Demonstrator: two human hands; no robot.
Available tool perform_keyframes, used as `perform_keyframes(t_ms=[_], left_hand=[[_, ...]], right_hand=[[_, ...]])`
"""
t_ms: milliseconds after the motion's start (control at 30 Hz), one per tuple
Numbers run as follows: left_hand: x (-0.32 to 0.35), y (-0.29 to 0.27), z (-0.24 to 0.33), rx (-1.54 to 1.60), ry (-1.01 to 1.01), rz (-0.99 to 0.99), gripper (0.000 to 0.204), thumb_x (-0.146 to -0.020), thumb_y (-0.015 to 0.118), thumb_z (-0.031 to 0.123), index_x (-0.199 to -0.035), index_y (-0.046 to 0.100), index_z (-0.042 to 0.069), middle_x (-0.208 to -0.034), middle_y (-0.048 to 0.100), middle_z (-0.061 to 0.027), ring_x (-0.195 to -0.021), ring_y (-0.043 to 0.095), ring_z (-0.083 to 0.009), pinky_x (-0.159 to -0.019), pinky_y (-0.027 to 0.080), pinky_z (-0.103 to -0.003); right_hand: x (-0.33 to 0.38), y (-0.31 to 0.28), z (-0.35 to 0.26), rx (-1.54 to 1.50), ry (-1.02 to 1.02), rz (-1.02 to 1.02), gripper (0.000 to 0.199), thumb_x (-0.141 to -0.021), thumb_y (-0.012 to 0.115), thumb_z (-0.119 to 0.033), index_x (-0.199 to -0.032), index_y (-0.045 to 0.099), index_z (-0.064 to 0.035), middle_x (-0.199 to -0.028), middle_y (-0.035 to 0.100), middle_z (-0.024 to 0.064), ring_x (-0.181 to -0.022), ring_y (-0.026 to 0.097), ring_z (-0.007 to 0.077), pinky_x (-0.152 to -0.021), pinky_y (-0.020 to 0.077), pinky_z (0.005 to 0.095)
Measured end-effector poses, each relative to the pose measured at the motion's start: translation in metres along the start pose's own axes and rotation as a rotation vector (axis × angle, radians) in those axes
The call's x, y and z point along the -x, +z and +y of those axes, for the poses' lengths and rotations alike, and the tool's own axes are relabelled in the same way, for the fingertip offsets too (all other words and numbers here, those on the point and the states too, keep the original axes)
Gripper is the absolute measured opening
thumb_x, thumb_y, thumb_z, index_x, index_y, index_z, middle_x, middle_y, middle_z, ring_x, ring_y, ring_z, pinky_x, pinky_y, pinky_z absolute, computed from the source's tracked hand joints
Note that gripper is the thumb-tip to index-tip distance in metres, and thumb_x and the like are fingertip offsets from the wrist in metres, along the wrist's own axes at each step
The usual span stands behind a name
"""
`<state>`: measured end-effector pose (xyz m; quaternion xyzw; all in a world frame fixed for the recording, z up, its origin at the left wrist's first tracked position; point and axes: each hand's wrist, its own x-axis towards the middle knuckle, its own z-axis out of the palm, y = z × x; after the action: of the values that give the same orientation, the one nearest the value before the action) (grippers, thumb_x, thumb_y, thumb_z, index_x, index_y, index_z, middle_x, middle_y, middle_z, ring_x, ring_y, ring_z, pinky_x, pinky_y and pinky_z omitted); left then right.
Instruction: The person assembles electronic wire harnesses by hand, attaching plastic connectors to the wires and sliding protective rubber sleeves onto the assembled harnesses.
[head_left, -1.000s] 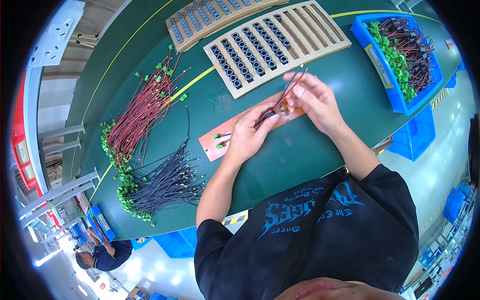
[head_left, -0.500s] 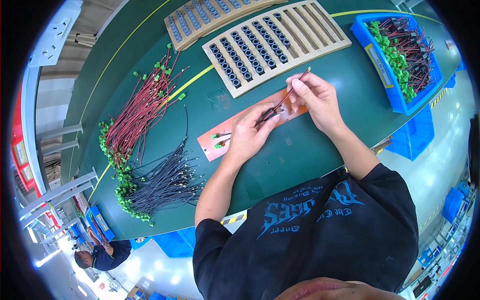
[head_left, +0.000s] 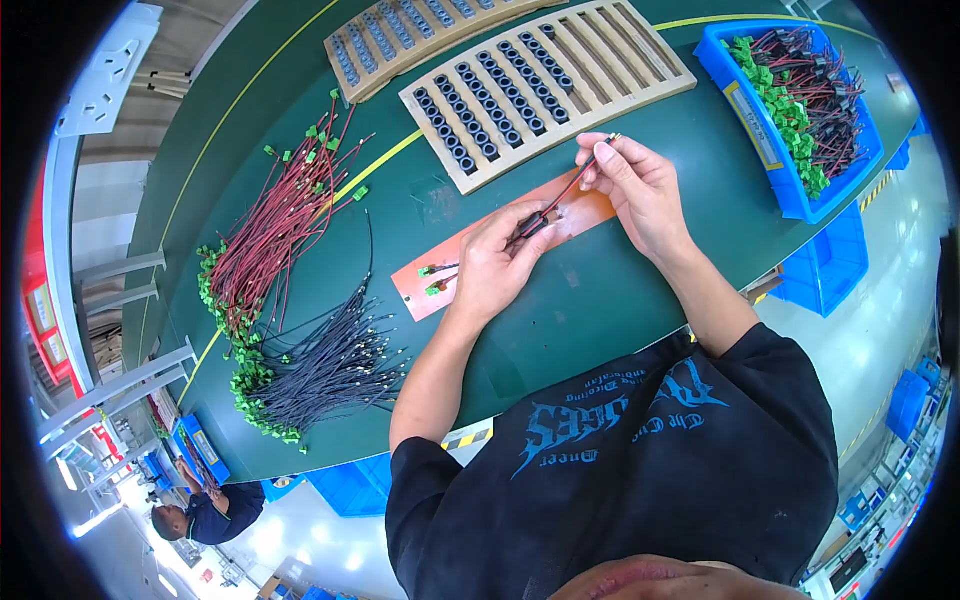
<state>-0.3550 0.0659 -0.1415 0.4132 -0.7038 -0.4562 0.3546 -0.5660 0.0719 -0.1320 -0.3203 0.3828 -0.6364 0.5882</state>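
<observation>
My left hand point(head_left: 497, 258) grips a short black cylinder, which looks like a ferrite core point(head_left: 532, 225), with red and black wires running through it. Two green connectors point(head_left: 436, 288) on the wires stick out beyond the left side of that hand. Up and to the right, my right hand point(head_left: 645, 195) pinches the wires point(head_left: 572, 187) between thumb and fingers, close to their bare tips. Both hands are over an orange mat point(head_left: 590, 205) on the green table. The fingers of my left hand partly hide the core.
Red wires point(head_left: 285, 235) and black wires point(head_left: 330, 350) with green connectors lie left. A wooden rack point(head_left: 640, 85) of black cores stands beyond my hands, another rack point(head_left: 375, 80) behind it. A blue bin point(head_left: 795, 205) holds wire assemblies at right. A co-worker point(head_left: 215, 510) is far left.
My right hand has turned slightly and its fingers have closed in around the wire ends. The wires and core have shifted a little in my hands.
</observation>
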Motion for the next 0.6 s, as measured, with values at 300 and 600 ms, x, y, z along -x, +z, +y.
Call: perform_keyframes(t_ms=[300,600], left_hand=[[-0.0025,-0.0026,-0.0055,-0.023,0.056,0.007,0.03,-0.084,0.078,0.001,-0.113,0.07,-0.001,-0.1,0.067,-0.0073,-0.08,0.061,-0.0099,-0.068,0.05,-0.022],[-0.0016,-0.0035,0.0005,-0.123,0.13,0.051,0.037,-0.08,0.08,0.003,-0.115,0.068,0.001,-0.104,0.068,-0.0096,-0.087,0.065,-0.0188,-0.074,0.053,-0.03]], right_hand=[[0.0077,0.0026,0.0023,0.306,0.115,-0.123,0.024,-0.101,0.062,-0.016,-0.115,0.068,0.0018,-0.087,0.069,0.0049,-0.076,0.063,0.0099,-0.073,0.0549,0.0261],[0.0066,-0.0007,0.0022,0.555,0.097,-0.209,0.02,-0.098,0.067,-0.015,-0.109,0.072,0.0009,-0.092,0.073,0.0053,-0.082,0.066,0.0086,-0.071,0.0561,0.0247]])
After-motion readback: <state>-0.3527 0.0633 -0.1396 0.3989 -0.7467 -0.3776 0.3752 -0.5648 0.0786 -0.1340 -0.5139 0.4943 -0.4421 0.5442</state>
